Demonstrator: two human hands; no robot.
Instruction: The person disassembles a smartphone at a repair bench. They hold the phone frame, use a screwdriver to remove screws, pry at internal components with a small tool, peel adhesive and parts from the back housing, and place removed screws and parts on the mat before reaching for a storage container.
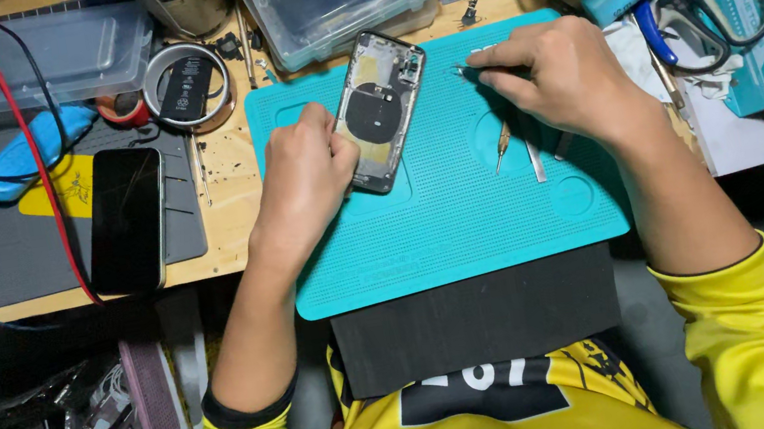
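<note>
Counted: two phones — one opened phone shell (379,109) at centre, one intact black phone (128,220) at left. One teal work mat (464,222). One pair of blue-handled scissors (709,4), upper right. One tape roll (186,87). Two hands.

Wooden workbench (224,172) (dim floor below)

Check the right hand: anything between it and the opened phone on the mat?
Nothing visible. The right hand holds a thin tool pointing at the phone, with only bare teal mat in the gap. The left hand grips the phone's lower end on the far side. Spare tools lie below the right hand, clear of that path.
</note>
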